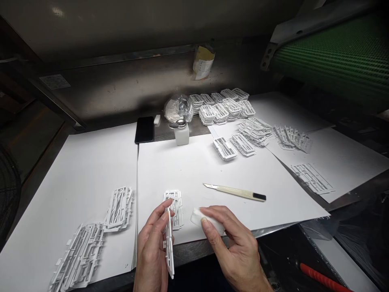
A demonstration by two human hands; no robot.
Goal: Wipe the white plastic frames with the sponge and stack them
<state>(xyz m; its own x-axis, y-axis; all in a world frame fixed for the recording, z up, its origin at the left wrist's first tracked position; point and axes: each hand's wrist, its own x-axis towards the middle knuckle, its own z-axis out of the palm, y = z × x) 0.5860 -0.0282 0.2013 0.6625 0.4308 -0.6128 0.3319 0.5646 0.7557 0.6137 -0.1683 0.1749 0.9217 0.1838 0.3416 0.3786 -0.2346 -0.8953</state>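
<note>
My left hand grips a white plastic frame part on edge at the table's near edge. Another white frame part lies flat on the paper just beyond those fingers. My right hand pinches a small white pad, held close to the right of the gripped part. A cream-handled utility knife lies on the paper behind my right hand, blade pointing left.
Finished-looking frame parts lie in piles at the near left and in stacks at the back right. A white dispenser bottle, a black phone and a plastic bag sit at the back. A green conveyor runs at upper right.
</note>
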